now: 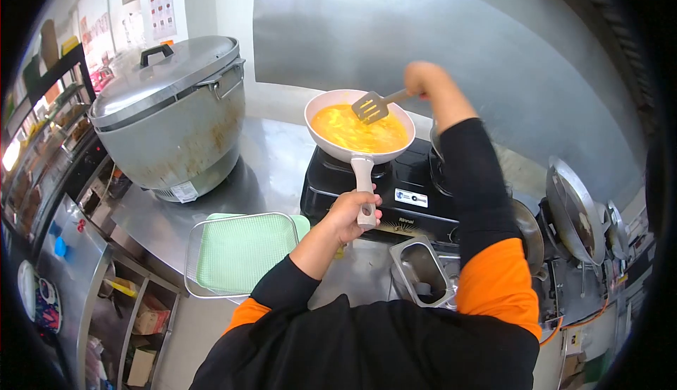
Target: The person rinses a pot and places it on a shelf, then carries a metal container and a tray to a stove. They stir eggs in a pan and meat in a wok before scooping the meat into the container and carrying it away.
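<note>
My left hand (349, 215) is wrapped round the pale handle (363, 178) of a white frying pan (326, 149), which is over the black gas stove (324, 178). Yellow-orange liquid egg (345, 130) with lighter streaks covers the pan's bottom. Up at the pan's far right, my right hand (422, 80) grips a spatula (371, 107) by its handle. The slotted blade is tilted over the right half of the egg, at its surface.
A large lidded pot (169, 118) stands at the left. Nearer me are a wire basket over a green tray (243, 252) and a steel container (423, 266). Several pans, one a large wok (575, 210), are at the right. A metal wall panel (338, 30) rises behind the stove.
</note>
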The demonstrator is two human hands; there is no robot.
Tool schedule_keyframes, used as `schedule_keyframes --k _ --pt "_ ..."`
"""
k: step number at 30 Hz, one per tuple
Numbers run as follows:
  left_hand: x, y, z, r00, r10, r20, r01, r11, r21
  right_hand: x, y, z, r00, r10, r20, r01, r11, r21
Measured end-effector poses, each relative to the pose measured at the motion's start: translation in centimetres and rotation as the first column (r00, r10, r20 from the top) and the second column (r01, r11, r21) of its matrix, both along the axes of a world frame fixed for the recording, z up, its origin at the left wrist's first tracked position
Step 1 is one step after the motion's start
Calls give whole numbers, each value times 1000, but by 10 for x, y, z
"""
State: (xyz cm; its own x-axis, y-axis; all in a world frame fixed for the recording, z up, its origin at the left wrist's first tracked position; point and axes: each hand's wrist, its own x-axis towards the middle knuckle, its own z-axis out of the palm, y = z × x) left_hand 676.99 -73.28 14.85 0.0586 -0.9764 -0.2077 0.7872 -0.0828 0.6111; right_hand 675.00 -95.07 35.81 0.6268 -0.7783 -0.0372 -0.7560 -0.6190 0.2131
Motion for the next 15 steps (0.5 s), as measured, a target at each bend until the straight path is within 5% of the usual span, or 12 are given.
schedule_keyframes --k 5,10,15 --pt "0 -2 -4 999 -4 -34 3 999 -37 -62 42 52 981 142 -130 -145 989 -14" --pt "0 -1 -4 999 1 -46 -3 999 -38 -71 92 3 955 197 -221 -267 896 -355" --pt "-5 1 -6 998 42 -42 -43 999 -33 -68 85 -71 954 240 -180 -294 866 -404"
